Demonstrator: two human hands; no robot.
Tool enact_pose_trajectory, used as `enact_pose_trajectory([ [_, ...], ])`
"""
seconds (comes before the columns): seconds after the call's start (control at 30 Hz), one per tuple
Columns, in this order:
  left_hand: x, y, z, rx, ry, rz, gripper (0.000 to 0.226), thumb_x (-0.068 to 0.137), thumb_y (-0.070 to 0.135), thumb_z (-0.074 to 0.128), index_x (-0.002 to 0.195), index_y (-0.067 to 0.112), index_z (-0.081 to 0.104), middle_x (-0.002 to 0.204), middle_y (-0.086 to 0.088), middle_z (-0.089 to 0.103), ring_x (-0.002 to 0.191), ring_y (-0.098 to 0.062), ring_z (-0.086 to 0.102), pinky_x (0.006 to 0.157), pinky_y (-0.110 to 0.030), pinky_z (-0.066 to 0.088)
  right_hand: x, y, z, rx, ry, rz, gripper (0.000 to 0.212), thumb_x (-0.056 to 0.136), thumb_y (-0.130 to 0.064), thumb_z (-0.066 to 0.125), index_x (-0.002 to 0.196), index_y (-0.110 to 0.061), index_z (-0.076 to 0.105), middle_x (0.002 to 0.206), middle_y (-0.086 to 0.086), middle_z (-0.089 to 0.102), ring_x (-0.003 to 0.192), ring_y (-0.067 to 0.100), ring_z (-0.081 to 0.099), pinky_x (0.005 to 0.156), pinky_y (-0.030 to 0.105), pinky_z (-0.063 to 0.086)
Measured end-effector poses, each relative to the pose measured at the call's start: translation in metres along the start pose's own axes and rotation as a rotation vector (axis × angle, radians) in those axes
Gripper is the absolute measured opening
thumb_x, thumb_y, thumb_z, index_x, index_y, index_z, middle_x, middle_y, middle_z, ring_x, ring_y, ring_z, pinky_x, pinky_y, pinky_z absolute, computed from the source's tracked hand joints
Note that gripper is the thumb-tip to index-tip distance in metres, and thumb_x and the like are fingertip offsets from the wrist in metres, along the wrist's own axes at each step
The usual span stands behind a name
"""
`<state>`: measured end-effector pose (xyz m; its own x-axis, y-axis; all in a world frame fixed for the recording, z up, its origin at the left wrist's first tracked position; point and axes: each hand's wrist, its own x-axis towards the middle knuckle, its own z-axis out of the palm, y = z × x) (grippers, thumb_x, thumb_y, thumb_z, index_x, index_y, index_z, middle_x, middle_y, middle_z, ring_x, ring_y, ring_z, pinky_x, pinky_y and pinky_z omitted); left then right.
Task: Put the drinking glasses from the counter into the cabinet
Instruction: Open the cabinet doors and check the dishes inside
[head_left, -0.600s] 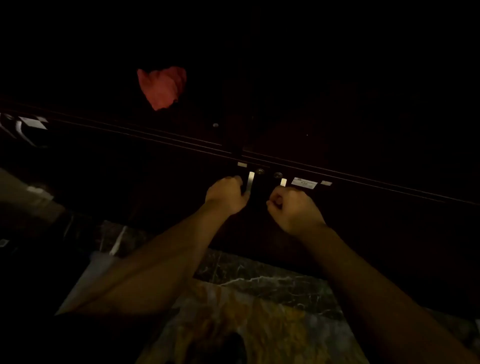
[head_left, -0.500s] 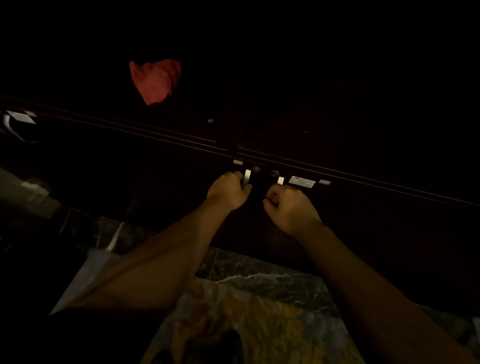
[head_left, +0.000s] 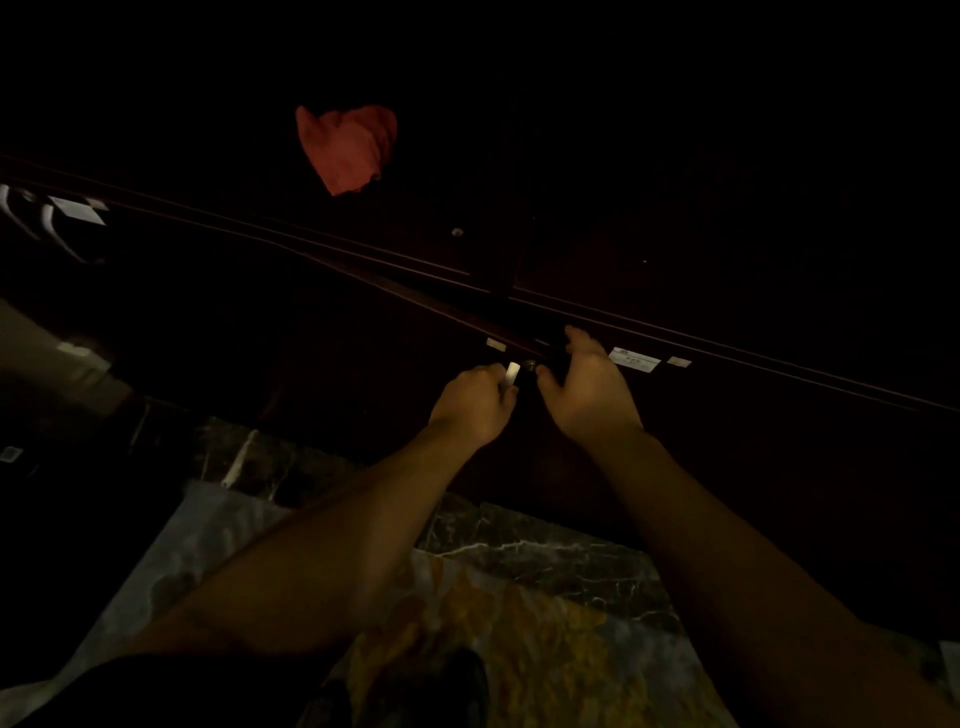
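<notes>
The scene is very dark and no drinking glass can be made out. A dark wooden cabinet (head_left: 311, 364) stands below the counter edge (head_left: 260, 236), its two doors meeting at the centre. My left hand (head_left: 475, 402) is closed around a small pale metal handle (head_left: 511, 374) on the left door. Just to the right of it, my right hand (head_left: 587, 389) has its fingers spread, the fingertips touching the upper edge of the right door beside the seam.
A red cloth (head_left: 345, 148) lies on the dark counter top. A white label (head_left: 634, 359) is stuck on the right door's top edge. Beneath my arms are a dark marble floor strip (head_left: 545, 556) and a patterned rug (head_left: 545, 649).
My right hand was a fist at the right door's handle; now its fingers are spread and reach up to the door's top edge. The left hand keeps its grip on the handle.
</notes>
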<state>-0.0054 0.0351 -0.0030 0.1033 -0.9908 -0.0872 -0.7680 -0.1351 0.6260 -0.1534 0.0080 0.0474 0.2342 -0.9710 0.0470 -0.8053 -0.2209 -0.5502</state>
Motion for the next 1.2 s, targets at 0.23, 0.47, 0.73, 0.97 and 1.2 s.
enact_pose_trajectory([
  [0.23, -0.044, -0.026, -0.013, 0.049, -0.022, 0.083, 0.017, 0.096, 0.031, 0.054, 0.089, 0.016, 0.057, 0.094, -0.008, 0.066, 0.086, -0.028, 0.064, 0.063, -0.030, 0.040, -0.029, -0.020, 0.004, -0.024, -0.109, -0.028, 0.028, 0.094, -0.027, 0.065, 0.118, -0.012, 0.063, 0.097, 0.008, 0.069, 0.074, 0.016, 0.064, 0.057, 0.022, 0.047],
  [0.47, -0.092, -0.060, -0.035, 0.057, -0.084, 0.110, 0.017, 0.093, 0.031, 0.058, 0.098, 0.016, 0.065, 0.094, -0.005, 0.069, 0.087, -0.024, 0.066, 0.071, -0.034, 0.051, -0.080, -0.050, 0.018, 0.046, -0.153, -0.016, 0.022, 0.087, -0.032, 0.071, 0.098, -0.014, 0.065, 0.084, 0.002, 0.069, 0.071, 0.015, 0.067, 0.064, 0.037, 0.058],
  [0.73, -0.140, -0.103, -0.071, 0.052, -0.140, 0.083, 0.014, 0.090, 0.032, 0.063, 0.090, 0.020, 0.067, 0.082, 0.000, 0.069, 0.077, -0.016, 0.065, 0.064, -0.029, 0.049, -0.127, -0.096, 0.052, 0.063, -0.169, -0.027, 0.030, 0.082, -0.034, 0.075, 0.093, -0.010, 0.061, 0.077, 0.005, 0.066, 0.068, 0.019, 0.064, 0.058, 0.037, 0.052],
  [0.97, -0.184, -0.153, -0.113, 0.107, -0.157, 0.079, 0.018, 0.093, 0.033, 0.059, 0.078, 0.025, 0.061, 0.071, 0.002, 0.064, 0.064, -0.013, 0.062, 0.058, -0.030, 0.045, -0.162, -0.148, 0.099, 0.120, -0.205, -0.073, 0.030, 0.081, -0.042, 0.072, 0.093, -0.022, 0.054, 0.079, -0.006, 0.066, 0.075, 0.011, 0.064, 0.060, 0.025, 0.044],
  [1.2, -0.213, -0.203, -0.162, 0.095, -0.162, -0.002, 0.021, 0.093, 0.027, 0.058, 0.078, 0.014, 0.066, 0.079, -0.003, 0.069, 0.072, -0.016, 0.065, 0.062, -0.031, 0.048, -0.180, -0.213, 0.144, 0.157, -0.240, -0.097, 0.034, 0.080, -0.049, 0.070, 0.090, -0.024, 0.049, 0.078, -0.006, 0.065, 0.072, 0.013, 0.064, 0.050, 0.018, 0.038],
])
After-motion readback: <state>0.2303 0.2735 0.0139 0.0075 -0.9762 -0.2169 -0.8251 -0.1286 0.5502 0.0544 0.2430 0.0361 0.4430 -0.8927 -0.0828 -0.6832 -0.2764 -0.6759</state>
